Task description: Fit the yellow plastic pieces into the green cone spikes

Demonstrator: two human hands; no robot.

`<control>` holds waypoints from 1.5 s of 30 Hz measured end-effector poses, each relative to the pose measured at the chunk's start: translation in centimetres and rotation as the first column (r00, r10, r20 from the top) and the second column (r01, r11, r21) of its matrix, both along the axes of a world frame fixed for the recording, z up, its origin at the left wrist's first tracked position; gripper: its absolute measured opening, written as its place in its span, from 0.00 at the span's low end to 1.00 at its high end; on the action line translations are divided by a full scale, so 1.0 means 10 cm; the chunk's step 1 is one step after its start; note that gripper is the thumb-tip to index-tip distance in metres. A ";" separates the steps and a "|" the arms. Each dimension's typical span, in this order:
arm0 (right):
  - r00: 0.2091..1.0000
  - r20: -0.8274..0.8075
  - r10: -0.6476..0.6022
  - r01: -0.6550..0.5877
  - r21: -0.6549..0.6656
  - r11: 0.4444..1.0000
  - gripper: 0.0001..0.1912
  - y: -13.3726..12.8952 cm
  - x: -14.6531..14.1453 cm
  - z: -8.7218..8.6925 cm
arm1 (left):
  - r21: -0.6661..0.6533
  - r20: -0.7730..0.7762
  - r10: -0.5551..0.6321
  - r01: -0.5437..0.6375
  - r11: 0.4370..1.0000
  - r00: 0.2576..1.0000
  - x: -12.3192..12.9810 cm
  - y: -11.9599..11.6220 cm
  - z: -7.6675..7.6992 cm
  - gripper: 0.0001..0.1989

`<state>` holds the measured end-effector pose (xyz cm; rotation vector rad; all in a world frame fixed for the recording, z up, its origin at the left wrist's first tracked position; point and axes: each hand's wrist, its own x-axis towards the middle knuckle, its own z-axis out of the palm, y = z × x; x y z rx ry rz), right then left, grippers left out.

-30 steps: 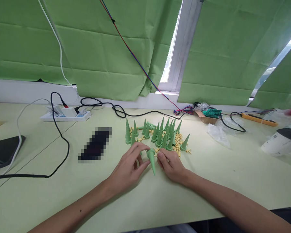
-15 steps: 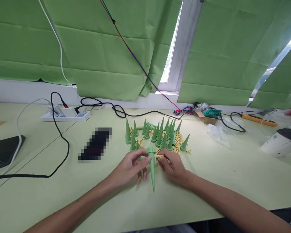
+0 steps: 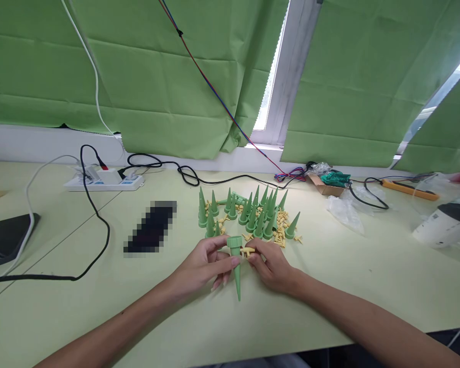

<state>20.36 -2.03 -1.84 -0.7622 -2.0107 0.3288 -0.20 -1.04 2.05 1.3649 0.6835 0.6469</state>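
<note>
Between finger and thumb, my left hand (image 3: 209, 263) holds a green plastic spike (image 3: 236, 271), its wide capped end up and its point down. My right hand (image 3: 272, 265) pinches a small yellow piece (image 3: 247, 251) at the spike's right side, just below the cap. The yellow piece's left end meets the spike; whether it sits inside a hole cannot be made out. Just beyond my hands, several green spikes (image 3: 259, 225) stand point up on the table, with small yellow pieces (image 3: 280, 234) heaped and scattered among them.
A dark pixelated rectangle (image 3: 151, 227) lies left of the spikes. A white power strip (image 3: 132, 184) and black cables are at the back left. To the right are a small cardboard box (image 3: 327, 188), clear plastic bags (image 3: 345, 214), an orange-edged object (image 3: 410, 189) and a white cup (image 3: 440, 225).
The held spike has shifted slightly left and tilted a little. More of the yellow piece shows between my right fingertips and the spike.
</note>
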 end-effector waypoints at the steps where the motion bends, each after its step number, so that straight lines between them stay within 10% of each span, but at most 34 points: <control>1: 1.000 0.006 0.006 -0.006 -0.006 1.000 0.14 0.00 0.00 0.00 | 0.005 -0.003 0.002 -0.002 1.000 1.000 0.00 0.00 0.01 0.20; 14: 0.998 0.037 0.056 -0.053 -0.057 0.997 0.15 0.00 0.02 -0.02 | 0.226 -0.168 0.098 -0.058 0.972 0.981 -0.01 -0.05 0.00 0.12; 24: 0.997 0.002 0.078 -0.076 -0.196 0.978 0.22 -0.01 0.01 0.01 | 0.614 -0.212 0.184 -0.016 0.789 0.960 0.00 -0.08 0.03 0.03; 35: 0.996 -0.040 0.086 -0.094 -0.322 0.942 0.26 -0.04 -0.03 0.04 | 0.825 -0.229 0.168 0.099 0.557 0.959 -0.04 -0.07 -0.02 0.15; 45: 0.999 -0.043 0.019 -0.031 -0.309 0.951 0.26 -0.03 -0.03 0.08 | 0.834 -0.232 0.268 0.049 0.550 0.935 -0.04 -0.08 -0.05 0.15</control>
